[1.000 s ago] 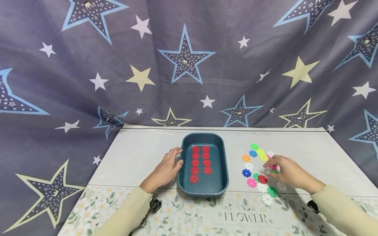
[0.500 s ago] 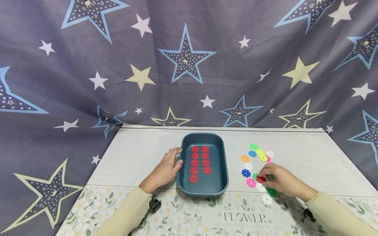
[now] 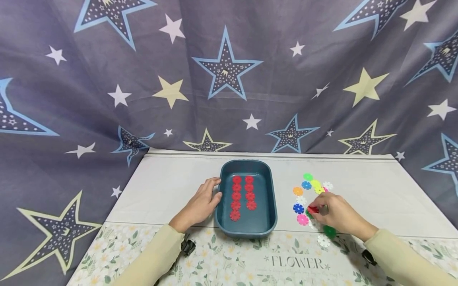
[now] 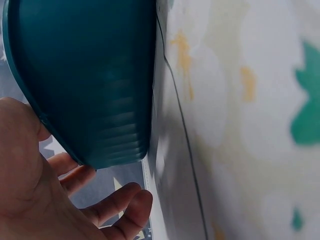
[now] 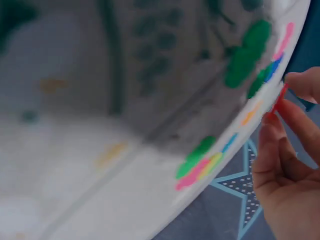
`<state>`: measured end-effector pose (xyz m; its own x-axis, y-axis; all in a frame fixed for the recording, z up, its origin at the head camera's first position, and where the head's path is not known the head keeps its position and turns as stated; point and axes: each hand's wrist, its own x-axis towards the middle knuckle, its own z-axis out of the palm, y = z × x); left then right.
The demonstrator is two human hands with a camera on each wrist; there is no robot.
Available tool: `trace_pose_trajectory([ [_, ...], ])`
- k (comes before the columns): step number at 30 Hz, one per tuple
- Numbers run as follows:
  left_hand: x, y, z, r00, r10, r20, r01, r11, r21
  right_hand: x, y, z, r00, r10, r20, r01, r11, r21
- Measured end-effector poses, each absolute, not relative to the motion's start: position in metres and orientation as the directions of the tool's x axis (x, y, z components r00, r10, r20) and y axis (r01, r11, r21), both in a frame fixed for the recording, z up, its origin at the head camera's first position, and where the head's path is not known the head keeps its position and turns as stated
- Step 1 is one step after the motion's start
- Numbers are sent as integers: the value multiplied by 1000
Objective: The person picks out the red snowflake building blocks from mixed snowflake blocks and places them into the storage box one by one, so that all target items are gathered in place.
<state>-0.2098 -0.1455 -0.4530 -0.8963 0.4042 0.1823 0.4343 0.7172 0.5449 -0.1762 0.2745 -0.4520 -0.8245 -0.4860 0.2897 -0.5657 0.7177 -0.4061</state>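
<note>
My right hand (image 3: 338, 214) pinches a red flower-shaped plastic disc (image 3: 313, 209) between thumb and fingertips, above the loose discs. In the right wrist view the same red disc (image 5: 281, 97) shows edge-on at the fingertips. The left hand (image 3: 200, 204) rests at the left rim of a dark teal tray (image 3: 272, 198), with relaxed fingers and thumb touching it. In the left wrist view, fingers (image 4: 77, 177) lie at the outside of the tray wall (image 4: 90, 90). Red discs (image 3: 236, 196) lie inside in two columns, the left one longer.
Right of the tray lie loose discs: an orange disc (image 3: 297, 191), a blue disc (image 3: 298, 208), a pink disc (image 3: 302, 219), a white disc (image 3: 323, 240) and several others. A floral cloth (image 3: 229, 258) covers the front; a starry curtain (image 3: 200, 119) hangs behind.
My right hand has moved left and down to the red disc, taken hold of it and lifted it slightly. The left hand and the tray have stayed in place.
</note>
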Motion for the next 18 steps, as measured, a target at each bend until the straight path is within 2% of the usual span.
trace_pose_trajectory([
  [4, -210, -145, -453, -897, 406, 173, 430, 718, 547, -179, 264, -441, -783, -491, 382, -616, 695, -370],
  [8, -210, -146, -452, -897, 407, 174, 432, 718, 545, -181, 247, -424, -754, -504, 422, -647, 682, -342],
  [12, -209, -146, -452, -897, 405, 177, 432, 718, 546, -185, 225, -409, -692, -541, 478, -711, 622, -327],
  [16, -209, -146, -452, -898, 404, 171, 428, 719, 548, -189, 196, -405, -638, -587, 499, -768, 534, -354],
  [18, -210, -145, -450, -897, 409, 167, 430, 718, 547, -189, 180, -405, -633, -608, 478, -773, 521, -362],
])
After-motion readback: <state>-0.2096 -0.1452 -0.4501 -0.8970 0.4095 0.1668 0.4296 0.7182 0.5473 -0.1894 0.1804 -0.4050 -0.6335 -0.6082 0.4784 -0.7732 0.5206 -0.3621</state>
